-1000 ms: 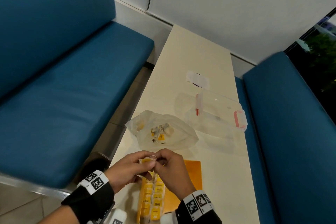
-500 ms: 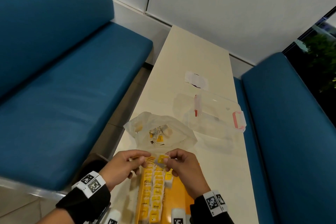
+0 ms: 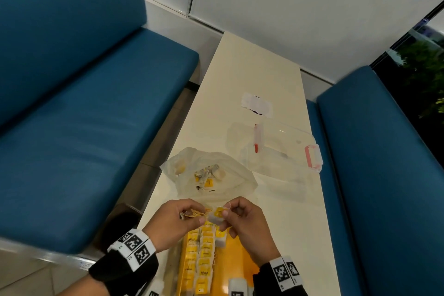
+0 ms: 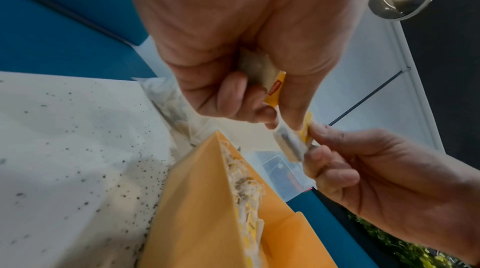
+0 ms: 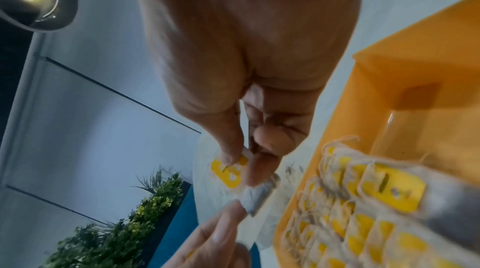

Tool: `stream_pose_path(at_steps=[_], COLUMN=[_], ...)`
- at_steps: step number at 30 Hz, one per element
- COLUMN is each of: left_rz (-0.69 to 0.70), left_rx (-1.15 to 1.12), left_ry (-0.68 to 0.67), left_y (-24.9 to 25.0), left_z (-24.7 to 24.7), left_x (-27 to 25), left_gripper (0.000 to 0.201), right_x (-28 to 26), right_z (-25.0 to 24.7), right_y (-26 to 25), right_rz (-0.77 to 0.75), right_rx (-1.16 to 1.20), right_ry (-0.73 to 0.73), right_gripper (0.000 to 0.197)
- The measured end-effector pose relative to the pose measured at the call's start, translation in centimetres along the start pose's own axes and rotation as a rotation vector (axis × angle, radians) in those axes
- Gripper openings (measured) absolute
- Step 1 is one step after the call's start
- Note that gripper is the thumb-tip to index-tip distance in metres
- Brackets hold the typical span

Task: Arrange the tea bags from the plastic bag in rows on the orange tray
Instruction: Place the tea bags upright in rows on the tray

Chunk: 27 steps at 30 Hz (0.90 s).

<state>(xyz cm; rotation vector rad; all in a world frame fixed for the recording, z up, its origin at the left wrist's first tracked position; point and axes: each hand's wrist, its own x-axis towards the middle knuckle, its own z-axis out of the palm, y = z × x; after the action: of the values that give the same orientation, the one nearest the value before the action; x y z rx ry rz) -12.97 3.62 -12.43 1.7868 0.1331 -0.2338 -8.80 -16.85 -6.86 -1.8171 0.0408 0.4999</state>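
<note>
Above the far end of the orange tray [image 3: 237, 262] my right hand [image 3: 224, 215] pinches a tea bag [image 3: 215, 217] by its yellow tag [image 5: 231, 172]. My left hand [image 3: 199, 215] grips another tea bag [image 4: 262, 71] with loose yellow string [image 3: 194, 212], and its fingertips [image 5: 221, 231] touch the right hand's bag [image 4: 291, 143]. Rows of tea bags [image 3: 204, 255] fill the left side of the tray [image 5: 415, 57]. The plastic bag [image 3: 209, 175] lies just beyond the hands, with a few tea bags [image 3: 206, 176] inside.
A clear lidded box [image 3: 276, 149] with pink latches stands on the white table [image 3: 252, 74] to the far right of the bag, and a white paper slip [image 3: 257, 104] lies beyond it. Blue benches [image 3: 84, 127] flank the table.
A second ago the hands were joined over the tray. They drew apart with a tea bag in the right hand's pinch and now sit close again, slightly higher.
</note>
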Motion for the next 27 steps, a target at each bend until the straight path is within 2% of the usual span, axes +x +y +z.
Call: stream_pose_path(at_steps=[5,10,12,16,19,24,27], left_rz=[-0.076,-0.12,-0.155,-0.326,-0.393,-0.418,-0.346], left_rx=[0.01,0.013,-0.062,-0.234,-0.311,-0.365,-0.243], left_ry=[-0.083,-0.116,-0.125,-0.175,-0.191,-0.202,-0.222], left_y=[-1.3,-1.5,-1.1,0.3,0.4,0.3,-0.1], left_z=[-0.3,0.3,0.4,-0.1,-0.4,-0.4,-0.7], left_x=[-0.2,-0.1,-0.1,-0.2,-0.2,0.0,-0.1], left_gripper=[0.006,0.007,0.011,0.038,0.047,0.03,0.026], right_x=[-0.1,0.2,0.8,1.6,1.8,1.9,1.6], right_z=[-2.5,-1.8,-1.3,-0.7,-0.3,0.1,0.3], right_y=[3.3,6.2,6.8,7.5,7.7,7.5,7.3], right_rz=[0.153,0.323,0.33,0.313,0.312,0.339,0.367], right_rx=[-0.165,-0.264,-0.298,-0.368,-0.379,-0.355,-0.342], right_ry=[0.007,-0.057,-0.054,-0.015,0.003,0.038,0.051], right_gripper=[0.005,0.01,0.01,0.01,0.007,0.005,0.008])
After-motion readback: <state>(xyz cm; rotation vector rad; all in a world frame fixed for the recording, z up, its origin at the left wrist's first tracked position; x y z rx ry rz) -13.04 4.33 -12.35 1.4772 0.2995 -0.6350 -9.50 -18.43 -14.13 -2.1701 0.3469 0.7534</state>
